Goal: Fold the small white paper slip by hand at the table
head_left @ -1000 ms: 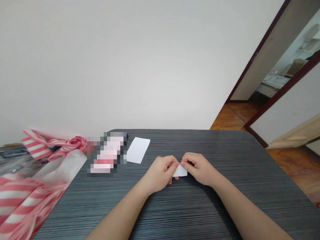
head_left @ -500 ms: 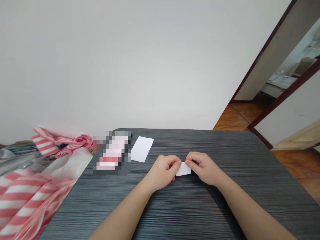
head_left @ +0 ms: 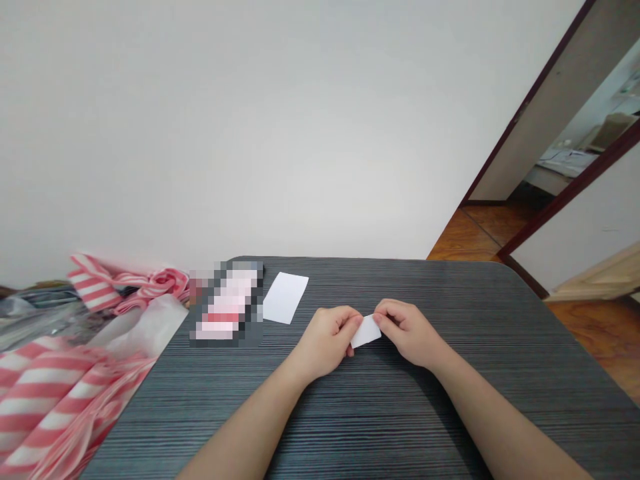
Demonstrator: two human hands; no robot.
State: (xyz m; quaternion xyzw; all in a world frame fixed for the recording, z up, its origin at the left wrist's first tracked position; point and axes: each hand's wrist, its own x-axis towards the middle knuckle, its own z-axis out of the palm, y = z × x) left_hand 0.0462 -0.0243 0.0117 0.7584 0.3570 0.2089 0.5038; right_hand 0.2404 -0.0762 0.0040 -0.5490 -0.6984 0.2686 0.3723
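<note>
My left hand [head_left: 327, 343] and my right hand [head_left: 407, 333] meet above the middle of the dark grey striped tabletop [head_left: 380, 413]. Between their fingertips they pinch a small white piece of paper or card [head_left: 366, 331], tilted, with one end in each hand. Its exact thickness is hard to tell. Beyond my left hand, a larger white paper sheet [head_left: 285, 297] lies flat on the table, touching neither hand. Next to that sheet is a pixelated, blurred-out pink and white item [head_left: 226, 303], which I cannot identify.
Pink-and-white striped plastic bags [head_left: 50, 393] and a translucent white wrap [head_left: 150, 327] lie heaped past the table's left edge. A knotted striped bag [head_left: 120, 287] sits behind them. The table's rounded far right corner meets a wooden floor [head_left: 475, 233] and a doorway.
The small white piece now tilts more steeply between my fingertips, and my hands have shifted slightly around it. The view has swung a little, moving the table's contents rightward in the picture.
</note>
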